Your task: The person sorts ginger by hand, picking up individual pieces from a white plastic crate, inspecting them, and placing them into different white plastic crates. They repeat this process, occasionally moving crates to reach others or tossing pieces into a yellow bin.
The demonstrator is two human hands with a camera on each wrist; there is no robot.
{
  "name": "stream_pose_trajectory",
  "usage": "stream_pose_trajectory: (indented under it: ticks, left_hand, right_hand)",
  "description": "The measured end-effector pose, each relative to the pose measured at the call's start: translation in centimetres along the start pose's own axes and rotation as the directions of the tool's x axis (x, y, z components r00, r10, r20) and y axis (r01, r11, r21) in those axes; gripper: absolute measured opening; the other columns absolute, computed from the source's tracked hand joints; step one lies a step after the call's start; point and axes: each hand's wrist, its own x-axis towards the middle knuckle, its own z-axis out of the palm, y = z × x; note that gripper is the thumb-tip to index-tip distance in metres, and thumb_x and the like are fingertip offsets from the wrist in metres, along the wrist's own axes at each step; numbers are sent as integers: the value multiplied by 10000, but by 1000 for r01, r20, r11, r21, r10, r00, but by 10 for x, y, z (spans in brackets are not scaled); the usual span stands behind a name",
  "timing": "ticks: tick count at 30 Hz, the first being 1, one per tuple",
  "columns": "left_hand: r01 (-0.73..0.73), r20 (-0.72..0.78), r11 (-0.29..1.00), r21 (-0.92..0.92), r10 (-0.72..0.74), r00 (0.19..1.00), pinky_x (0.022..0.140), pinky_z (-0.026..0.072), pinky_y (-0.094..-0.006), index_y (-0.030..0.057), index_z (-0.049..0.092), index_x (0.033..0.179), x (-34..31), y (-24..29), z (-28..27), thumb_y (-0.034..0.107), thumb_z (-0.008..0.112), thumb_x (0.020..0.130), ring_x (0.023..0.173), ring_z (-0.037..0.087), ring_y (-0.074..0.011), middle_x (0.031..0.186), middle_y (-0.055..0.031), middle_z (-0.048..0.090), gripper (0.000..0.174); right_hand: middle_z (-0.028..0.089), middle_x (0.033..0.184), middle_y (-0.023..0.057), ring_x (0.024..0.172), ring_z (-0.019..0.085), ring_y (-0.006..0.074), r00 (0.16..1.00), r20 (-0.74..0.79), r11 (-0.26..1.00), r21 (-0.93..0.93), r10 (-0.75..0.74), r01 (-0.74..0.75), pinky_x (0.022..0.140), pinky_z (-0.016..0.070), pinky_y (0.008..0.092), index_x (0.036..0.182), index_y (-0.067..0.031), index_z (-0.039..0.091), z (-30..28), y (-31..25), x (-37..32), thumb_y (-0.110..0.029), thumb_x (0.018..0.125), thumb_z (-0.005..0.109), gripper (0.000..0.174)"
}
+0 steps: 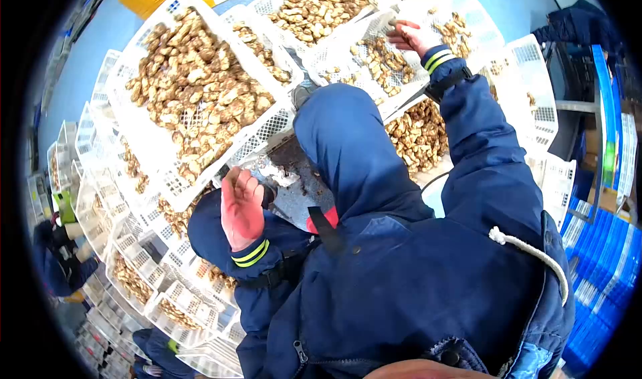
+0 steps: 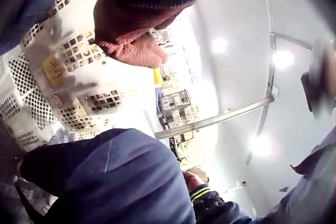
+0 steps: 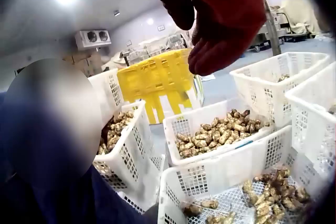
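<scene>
Head camera view first: a heap of lumpy tan-and-brown pieces (image 1: 200,78), root- or mushroom-like, fills a large white slotted plastic crate (image 1: 148,138) on the left, while a thinner scatter lies in the white rectangular mesh-floored crate (image 3: 231,167) under the right hand (image 1: 408,38). That hand hovers with fingers loosely bent, holding nothing I can make out; the left hand (image 1: 242,208) is raised beside the big crate's near end, fingers relaxed and seemingly empty too. Crates crowd round the person in a navy padded coat (image 1: 401,285), probably so that several come within arm's reach, and some sit on others, presumably to save floor. Slotted walls likely let air through and dirt fall away. On the far side stands a yellow box with pale strips (image 3: 157,85). As for writing, a small yellow label (image 2: 52,70) and a reddish oval mark (image 2: 58,99) sit on white crate walls, both too blurred to read; I find no legible brand.
</scene>
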Motion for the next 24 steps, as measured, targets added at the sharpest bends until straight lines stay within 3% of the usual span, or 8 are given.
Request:
stream_pose_trajectory:
  ticks: [7, 10, 11, 15, 17, 19, 21, 24]
  left_hand:
    - [-4, -117, 989, 149, 21, 993, 774, 423, -297, 25, 424, 1188, 3, 1, 14, 329, 432, 907, 875, 515, -147, 1047, -57, 535, 414]
    - [0, -51, 999, 51, 3, 999, 760, 415, -299, 18, 439, 1157, 6, 0, 10, 299, 438, 903, 833, 500, -159, 999, -59, 528, 379]
    - [15, 72, 998, -60, -11, 997, 749, 420, -300, 16, 450, 1143, 10, -3, 9, 285, 437, 902, 836, 509, -163, 992, -74, 540, 362]
    - [-51, -20, 999, -10, 51, 999, 770, 451, -325, -13, 448, 1164, 2, -5, 21, 305, 453, 894, 887, 562, -219, 1024, -135, 572, 417]
    - [-53, -40, 998, -30, 52, 998, 786, 428, -332, -16, 441, 1164, -2, -3, 23, 291, 458, 889, 893, 537, -202, 1044, -116, 554, 412]
    - [-73, -109, 997, 8, 73, 991, 770, 441, -323, -8, 472, 1141, 0, -5, 21, 310, 457, 894, 852, 557, -186, 999, -101, 580, 403]
    - [-106, -68, 993, -53, 102, 992, 758, 445, -312, 3, 485, 1123, -5, 1, 12, 315, 454, 897, 853, 557, -173, 995, -97, 583, 387]
    - [-99, -145, 993, -61, 89, 985, 742, 449, -294, 5, 485, 1122, -7, 12, 5, 295, 452, 900, 850, 556, -160, 991, -105, 582, 367]
  right_hand:
    - [598, 1039, 108, 933, 591, 190, 981, 161, 993, 60, -109, 101, 803, 473, 288, 1196, -52, 456, 15, -22, 5, -192, 903, 424, 326]
    - [565, 1085, 148, 955, 581, 240, 978, 155, 986, 119, -137, 119, 808, 473, 309, 1209, -27, 431, 50, -45, 9, -170, 900, 434, 341]
    - [558, 1097, 155, 956, 581, 244, 973, 200, 990, 103, -116, 97, 804, 475, 308, 1216, -21, 423, 66, -59, 10, -171, 900, 437, 350]
    - [588, 1050, 125, 935, 595, 208, 795, 543, 962, 148, -272, 228, 776, 492, 287, 1184, -39, 477, 153, -96, 22, -220, 884, 472, 350]
    - [585, 1057, 113, 904, 594, 169, 738, 662, 971, -65, -130, 230, 776, 481, 258, 1198, -30, 465, 219, -118, 8, -235, 883, 492, 377]
    - [597, 1026, 88, 869, 594, 141, 569, 822, 935, -211, 13, 284, 758, 482, 245, 1184, -35, 478, 283, -124, 9, -243, 879, 501, 370]
    - [609, 993, 77, 826, 595, 127, 559, 812, 878, -381, 168, 290, 736, 484, 242, 1146, -31, 508, 353, -121, -7, -221, 866, 505, 339]
    - [635, 868, 64, 781, 594, 114, 597, 751, 570, -631, 281, 526, 690, 483, 243, 997, -64, 612, 437, -93, -1, -242, 799, 543, 275]
